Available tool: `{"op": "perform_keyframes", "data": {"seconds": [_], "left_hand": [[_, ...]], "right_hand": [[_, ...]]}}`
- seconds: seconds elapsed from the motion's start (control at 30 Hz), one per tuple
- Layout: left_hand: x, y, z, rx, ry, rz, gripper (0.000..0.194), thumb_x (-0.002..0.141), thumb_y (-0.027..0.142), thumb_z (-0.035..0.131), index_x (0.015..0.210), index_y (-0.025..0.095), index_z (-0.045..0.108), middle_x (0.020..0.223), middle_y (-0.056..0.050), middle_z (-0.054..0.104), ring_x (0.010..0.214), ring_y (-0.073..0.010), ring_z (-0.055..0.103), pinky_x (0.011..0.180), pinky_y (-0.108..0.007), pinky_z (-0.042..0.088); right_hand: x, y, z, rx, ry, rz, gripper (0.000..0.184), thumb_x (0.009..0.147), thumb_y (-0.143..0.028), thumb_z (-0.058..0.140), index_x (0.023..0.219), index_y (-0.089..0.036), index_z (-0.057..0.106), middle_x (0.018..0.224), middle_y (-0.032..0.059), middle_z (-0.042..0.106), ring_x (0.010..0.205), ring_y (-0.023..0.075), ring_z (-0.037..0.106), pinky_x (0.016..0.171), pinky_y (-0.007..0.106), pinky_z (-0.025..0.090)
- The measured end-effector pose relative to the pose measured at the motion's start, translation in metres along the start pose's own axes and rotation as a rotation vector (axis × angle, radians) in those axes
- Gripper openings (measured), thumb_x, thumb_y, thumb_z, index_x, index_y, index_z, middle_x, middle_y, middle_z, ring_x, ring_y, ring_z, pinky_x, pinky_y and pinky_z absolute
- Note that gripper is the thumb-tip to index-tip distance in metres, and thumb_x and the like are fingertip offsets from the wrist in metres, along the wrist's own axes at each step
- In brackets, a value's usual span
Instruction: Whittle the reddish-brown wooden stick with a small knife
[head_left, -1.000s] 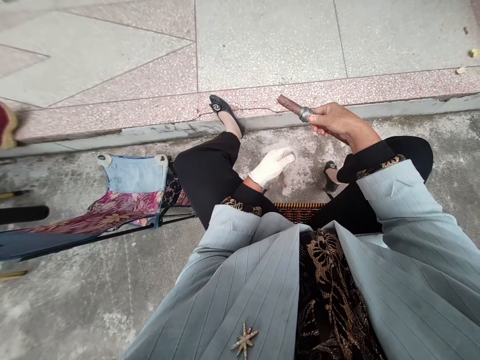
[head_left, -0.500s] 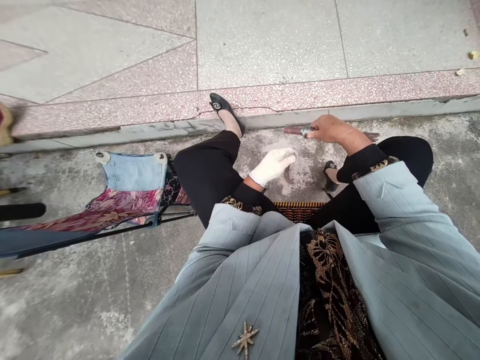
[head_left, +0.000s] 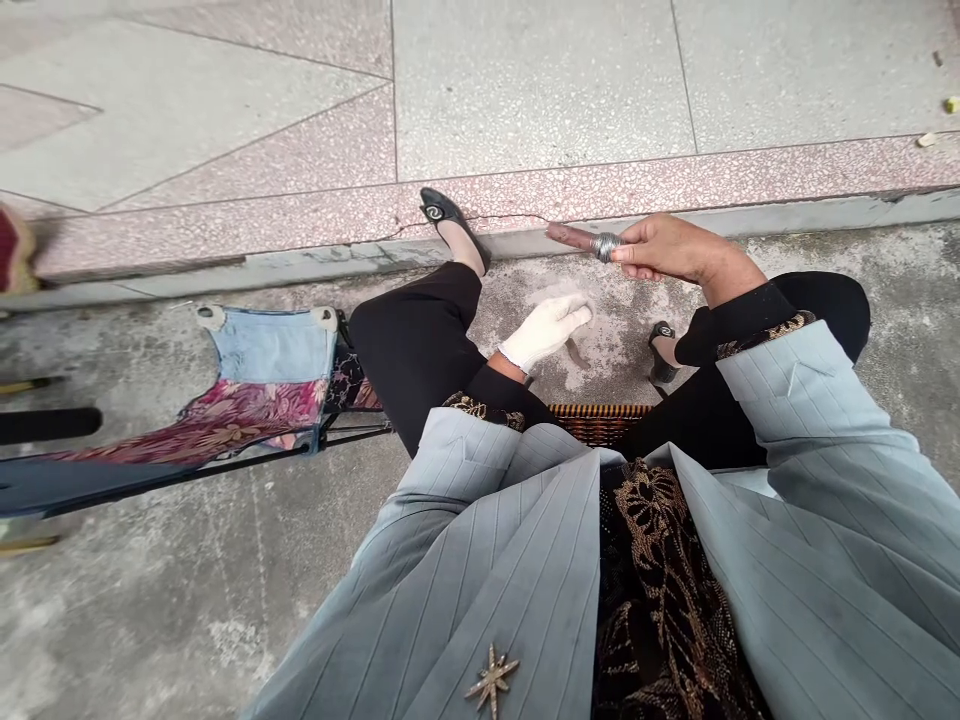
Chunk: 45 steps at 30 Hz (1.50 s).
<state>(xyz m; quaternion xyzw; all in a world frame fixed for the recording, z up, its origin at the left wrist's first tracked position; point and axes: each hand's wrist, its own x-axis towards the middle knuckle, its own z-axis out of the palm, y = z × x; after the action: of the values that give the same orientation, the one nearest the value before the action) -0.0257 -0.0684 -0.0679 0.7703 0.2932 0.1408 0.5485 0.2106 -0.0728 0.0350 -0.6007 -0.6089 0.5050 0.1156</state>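
My right hand (head_left: 664, 250) is bare and closed around a brown stick with silvery wire wound about it (head_left: 574, 236). The stick's free end points left, in front of the low kerb, and the wire coil sits just ahead of my fingers. Lower and to the left, my left hand (head_left: 551, 328) wears a white knit glove and is closed. A short grey-brown piece (head_left: 576, 352) shows just below its fingers; I cannot tell whether that hand grips it. The two hands are apart.
A folding recliner (head_left: 262, 390) with blue and floral cloth stands on the concrete at left. Under me is a woven seat (head_left: 600, 425). The tiled step edge (head_left: 300, 262) runs across in front, touched by one black shoe (head_left: 442, 208). Small scraps (head_left: 928, 140) lie far right.
My right hand has moved slightly up and to the right. The wire-wound stick now slants, its left end higher and further left. My left hand stays in place.
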Motion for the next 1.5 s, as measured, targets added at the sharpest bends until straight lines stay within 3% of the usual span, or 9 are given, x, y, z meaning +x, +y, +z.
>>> {"op": "perform_keyframes", "data": {"seconds": [0.2,0.37,0.53,0.6,0.77,0.93,1.13,1.37,1.5], "left_hand": [[-0.004,0.012,0.001,0.148,-0.097,-0.022,0.033,0.091,0.042,0.045,0.080,0.016,0.061,0.067,0.002,0.056,0.063,-0.0134,0.050,0.063,-0.026,0.038],[-0.006,0.013,-0.002,0.215,-0.124,-0.006,0.031,0.091,0.039,0.046,0.085,0.015,0.066,0.075,0.000,0.063,0.068,-0.0140,0.054,0.068,-0.027,0.041],[-0.003,0.003,-0.005,0.066,-0.051,0.033,0.034,0.090,0.042,0.050,0.095,0.014,0.068,0.089,-0.004,0.069,0.082,-0.0174,0.061,0.078,-0.030,0.046],[-0.001,0.000,-0.006,-0.051,0.023,0.032,0.036,0.092,0.046,0.050,0.094,0.015,0.067,0.086,-0.005,0.068,0.078,-0.0163,0.061,0.076,-0.030,0.047],[-0.002,0.008,-0.002,-0.143,-0.032,0.008,0.035,0.093,0.045,0.049,0.084,0.015,0.064,0.072,-0.001,0.060,0.061,-0.0108,0.049,0.062,-0.025,0.041],[-0.006,0.020,-0.002,-0.064,-0.177,0.003,0.031,0.090,0.043,0.051,0.082,0.015,0.065,0.071,-0.001,0.059,0.061,-0.0111,0.049,0.061,-0.024,0.040],[-0.011,0.014,-0.017,-0.140,-0.023,0.004,0.035,0.090,0.046,0.052,0.082,0.014,0.065,0.079,-0.003,0.063,0.062,-0.0104,0.051,0.062,-0.024,0.042],[-0.012,0.006,-0.020,0.007,0.200,0.029,0.036,0.092,0.046,0.051,0.088,0.014,0.066,0.083,-0.003,0.067,0.078,-0.0150,0.059,0.078,-0.027,0.046],[-0.009,0.002,-0.011,-0.016,0.192,0.005,0.036,0.094,0.045,0.048,0.092,0.014,0.065,0.083,-0.003,0.066,0.072,-0.0139,0.057,0.072,-0.027,0.046]], "right_hand": [[0.025,0.009,0.016,-0.522,0.066,0.240,0.036,0.090,-0.047,0.062,0.091,-0.012,0.071,0.080,0.0122,0.066,0.073,0.0232,0.061,0.066,0.036,0.044],[0.026,0.013,0.031,-0.766,-0.371,0.263,0.034,0.086,-0.045,0.069,0.075,-0.013,0.069,0.071,0.0110,0.065,0.065,0.0212,0.060,0.062,0.035,0.042],[0.010,0.007,0.024,-0.340,-0.734,0.124,0.035,0.082,-0.050,0.072,0.081,-0.015,0.071,0.065,0.0005,0.063,0.056,0.0105,0.052,0.058,0.026,0.041],[-0.001,0.001,0.013,-0.108,-0.608,-0.006,0.036,0.084,-0.052,0.070,0.091,-0.016,0.070,0.069,-0.0008,0.064,0.057,0.0091,0.051,0.058,0.024,0.040],[-0.014,-0.005,-0.008,0.314,0.185,-0.138,0.041,0.093,-0.056,0.057,0.094,-0.016,0.065,0.071,0.0017,0.060,0.057,0.0093,0.047,0.055,0.024,0.039],[0.007,0.012,-0.008,-0.063,0.309,0.138,0.046,0.090,-0.059,0.060,0.092,-0.014,0.068,0.069,0.0057,0.061,0.062,0.0148,0.055,0.057,0.028,0.042],[0.017,0.012,-0.002,-0.575,0.077,0.299,0.030,0.090,-0.042,0.064,0.092,-0.013,0.073,0.080,0.0099,0.067,0.075,0.0212,0.061,0.065,0.033,0.041],[0.005,0.003,0.019,-0.371,-0.722,0.095,0.035,0.082,-0.049,0.072,0.090,-0.015,0.074,0.068,0.0018,0.064,0.059,0.0125,0.054,0.061,0.028,0.040],[-0.009,-0.002,0.006,0.076,-0.444,-0.161,0.047,0.081,-0.061,0.068,0.095,-0.017,0.071,0.069,-0.0012,0.062,0.056,0.0084,0.049,0.057,0.024,0.038]]}}
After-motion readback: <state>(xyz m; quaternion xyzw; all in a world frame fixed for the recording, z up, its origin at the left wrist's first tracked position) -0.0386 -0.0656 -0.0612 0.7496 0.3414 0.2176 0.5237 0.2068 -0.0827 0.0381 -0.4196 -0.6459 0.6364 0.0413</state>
